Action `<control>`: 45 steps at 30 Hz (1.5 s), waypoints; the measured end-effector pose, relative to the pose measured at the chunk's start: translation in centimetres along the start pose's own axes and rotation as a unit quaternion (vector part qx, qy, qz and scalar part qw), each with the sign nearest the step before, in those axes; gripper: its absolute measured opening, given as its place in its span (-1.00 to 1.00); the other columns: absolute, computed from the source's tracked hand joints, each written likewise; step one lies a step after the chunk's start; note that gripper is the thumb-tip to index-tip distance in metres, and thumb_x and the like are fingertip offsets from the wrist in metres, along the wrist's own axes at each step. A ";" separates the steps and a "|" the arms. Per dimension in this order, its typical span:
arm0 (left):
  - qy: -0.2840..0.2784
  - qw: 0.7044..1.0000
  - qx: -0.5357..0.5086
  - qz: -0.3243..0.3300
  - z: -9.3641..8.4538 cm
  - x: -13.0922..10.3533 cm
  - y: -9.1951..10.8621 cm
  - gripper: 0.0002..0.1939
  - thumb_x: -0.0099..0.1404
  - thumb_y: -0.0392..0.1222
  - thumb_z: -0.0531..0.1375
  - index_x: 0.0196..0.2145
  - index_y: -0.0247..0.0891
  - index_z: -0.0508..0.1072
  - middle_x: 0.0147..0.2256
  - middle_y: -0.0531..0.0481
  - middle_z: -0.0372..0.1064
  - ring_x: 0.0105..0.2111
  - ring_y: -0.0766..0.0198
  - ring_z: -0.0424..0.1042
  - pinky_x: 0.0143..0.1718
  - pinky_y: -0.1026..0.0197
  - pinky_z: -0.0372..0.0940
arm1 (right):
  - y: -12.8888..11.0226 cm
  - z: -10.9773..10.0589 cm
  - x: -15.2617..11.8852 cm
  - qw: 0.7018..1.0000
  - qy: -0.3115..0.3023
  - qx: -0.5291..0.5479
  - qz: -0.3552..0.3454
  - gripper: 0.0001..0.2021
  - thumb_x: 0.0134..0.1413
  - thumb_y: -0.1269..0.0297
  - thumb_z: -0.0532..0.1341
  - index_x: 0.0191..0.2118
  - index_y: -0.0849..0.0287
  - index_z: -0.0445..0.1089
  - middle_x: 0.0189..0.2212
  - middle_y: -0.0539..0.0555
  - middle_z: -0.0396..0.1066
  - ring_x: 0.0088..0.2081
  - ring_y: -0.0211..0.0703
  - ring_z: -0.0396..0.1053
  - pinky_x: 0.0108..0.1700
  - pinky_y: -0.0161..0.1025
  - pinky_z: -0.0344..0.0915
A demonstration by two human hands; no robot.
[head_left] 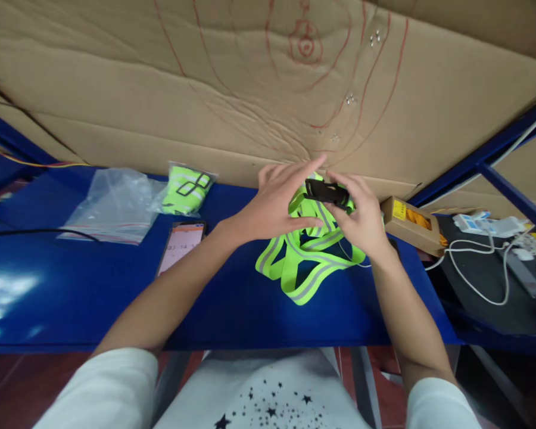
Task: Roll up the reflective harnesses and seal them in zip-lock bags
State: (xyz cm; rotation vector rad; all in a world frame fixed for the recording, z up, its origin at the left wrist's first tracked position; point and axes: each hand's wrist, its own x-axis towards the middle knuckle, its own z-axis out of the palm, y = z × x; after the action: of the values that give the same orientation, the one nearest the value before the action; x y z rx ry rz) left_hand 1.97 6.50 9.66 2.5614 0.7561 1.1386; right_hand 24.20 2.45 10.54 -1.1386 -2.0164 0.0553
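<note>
Head view: your right fingers (pixel 351 181) grasp a black plastic buckle (pixel 326 192) at two o'clock from centre, left fingers (pixel 302 172) spread, released, neon-yellow grey-striped fabric straps (pixel 312 258) at four on the glossy blue desk (pixel 232 301).

You wear the one camera on your head; it looks forward and steeply down over your white shirt (pixel 236 372) to the blue table (pixel 93 292), facing the cardboard panel (pixel 116 101). Your left hand (pixel 277 202) and right hand (pixel 360 211) sit near mid-frame; the dim lower-right corner is hard to make out.
</note>
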 end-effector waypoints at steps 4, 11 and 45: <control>-0.002 0.986 -0.164 -0.023 -3.6 0.5 0.0 -0.06 0.21 0.20 0.42 0.39 -0.14 0.18 0.37 -0.24 0.19 0.38 -0.09 0.19 0.38 -0.06 0.14 | -2.6 -2.0 2.7 0.989 0.007 0.146 -0.001 -0.42 0.18 0.06 0.36 0.28 0.00 0.31 0.24 0.12 0.35 0.20 0.06 0.38 0.30 0.07 0.32; 0.082 0.945 -0.302 -0.097 -3.3 0.6 0.2 -0.34 0.08 0.27 0.47 -0.05 -0.19 0.39 -0.09 -0.05 0.52 -0.12 0.11 0.56 -0.13 0.13 0.47 | -2.2 -1.4 3.0 0.939 -0.137 0.313 0.025 0.10 -0.23 -0.31 0.48 0.41 -0.02 0.13 0.40 0.18 0.14 0.35 0.25 0.24 0.27 0.20 0.35; 0.058 0.916 -0.371 -0.138 -1.5 0.5 2.5 -0.62 0.20 -0.01 0.46 -0.08 -0.23 0.62 -0.23 -0.02 0.60 -0.20 0.15 0.59 -0.05 0.06 0.52 | -2.0 -0.7 1.9 0.877 -0.051 0.450 0.163 -0.74 0.05 0.04 0.47 -0.20 0.03 0.58 -0.24 -0.04 0.60 -0.09 -0.04 0.58 0.11 0.00 0.52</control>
State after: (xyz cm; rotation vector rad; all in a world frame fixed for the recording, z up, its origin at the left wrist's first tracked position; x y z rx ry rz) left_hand 2.02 4.69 11.94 1.7140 0.5393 1.1912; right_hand 22.72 2.43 13.05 -0.8271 -1.5326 1.1222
